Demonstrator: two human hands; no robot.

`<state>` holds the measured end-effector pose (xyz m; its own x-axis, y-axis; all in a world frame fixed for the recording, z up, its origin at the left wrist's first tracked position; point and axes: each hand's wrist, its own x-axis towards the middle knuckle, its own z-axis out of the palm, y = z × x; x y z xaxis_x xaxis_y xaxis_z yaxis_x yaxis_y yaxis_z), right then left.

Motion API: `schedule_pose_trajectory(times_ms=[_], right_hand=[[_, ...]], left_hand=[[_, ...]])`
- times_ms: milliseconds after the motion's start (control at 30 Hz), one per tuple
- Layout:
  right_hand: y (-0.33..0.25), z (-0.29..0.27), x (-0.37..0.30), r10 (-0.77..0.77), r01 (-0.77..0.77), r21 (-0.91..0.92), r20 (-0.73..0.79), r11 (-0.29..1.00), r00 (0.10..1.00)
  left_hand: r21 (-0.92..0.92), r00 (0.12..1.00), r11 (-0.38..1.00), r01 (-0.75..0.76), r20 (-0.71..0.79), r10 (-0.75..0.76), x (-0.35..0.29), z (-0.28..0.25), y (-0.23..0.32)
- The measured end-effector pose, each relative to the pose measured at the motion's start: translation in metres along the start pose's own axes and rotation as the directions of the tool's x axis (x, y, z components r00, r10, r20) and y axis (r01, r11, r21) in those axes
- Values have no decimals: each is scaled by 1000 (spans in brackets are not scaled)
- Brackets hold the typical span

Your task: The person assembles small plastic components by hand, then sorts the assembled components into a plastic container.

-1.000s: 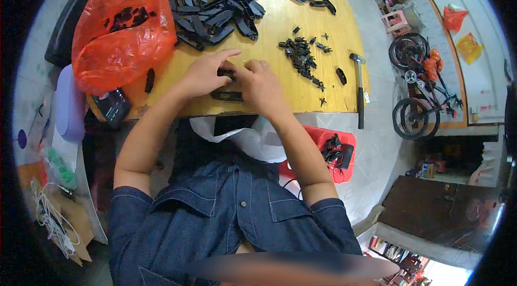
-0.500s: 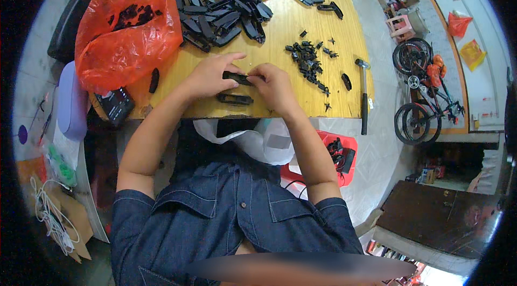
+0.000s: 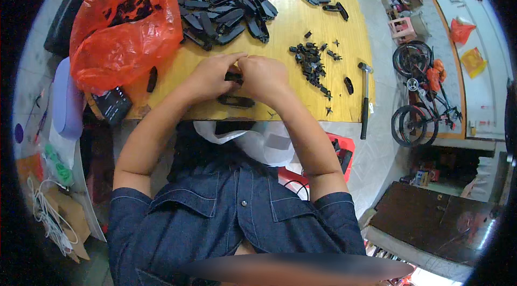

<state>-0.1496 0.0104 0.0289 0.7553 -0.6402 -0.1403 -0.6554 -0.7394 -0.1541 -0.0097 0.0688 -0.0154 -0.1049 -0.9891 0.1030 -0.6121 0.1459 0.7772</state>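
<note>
Between my two hands, close to the table's near edge, is a black elongated plastic part (image 3: pixel 233 77), mostly covered by fingers. My left hand (image 3: pixel 212 77) grips its left side, while my right hand (image 3: pixel 264 77) is curled over its right end, the fingers of both hands meeting above it. Just below lies a second black plastic part (image 3: pixel 237 101), a hollow oblong frame, flat on the wood. Small black plastic pieces (image 3: pixel 311 65) are heaped to the right of my right hand. Beyond my hands spreads a large pile of long black plastic parts (image 3: pixel 229 11).
A red plastic bag (image 3: pixel 129 54) with dark pieces covers the table's left side, a phone-like black device (image 3: pixel 114 104) by it. A hammer (image 3: pixel 365 100) lies along the right edge of the yellow wooden table (image 3: pixel 328 16). A red bin (image 3: pixel 344 165) stands below.
My right hand has moved in toward the left hand and turned over the black part, hiding more of it. The view has shifted slightly.
</note>
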Motion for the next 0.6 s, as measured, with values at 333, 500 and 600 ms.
schedule_pose_trajectory(times_ms=[333,500,600], right_hand=[[42,8,-3,157,-113,281,-139,953,978],[95,10,1,185,-258,-109,-441,960,878],[102,14,11,79,-195,-235,-427,952,901]], left_hand=[[79,995,994,-78,70,72,-5,-16,-19],[91,979,996,26,199,-44,0,-31,16],[465,993,885,9,-107,46,27,-19,21]])
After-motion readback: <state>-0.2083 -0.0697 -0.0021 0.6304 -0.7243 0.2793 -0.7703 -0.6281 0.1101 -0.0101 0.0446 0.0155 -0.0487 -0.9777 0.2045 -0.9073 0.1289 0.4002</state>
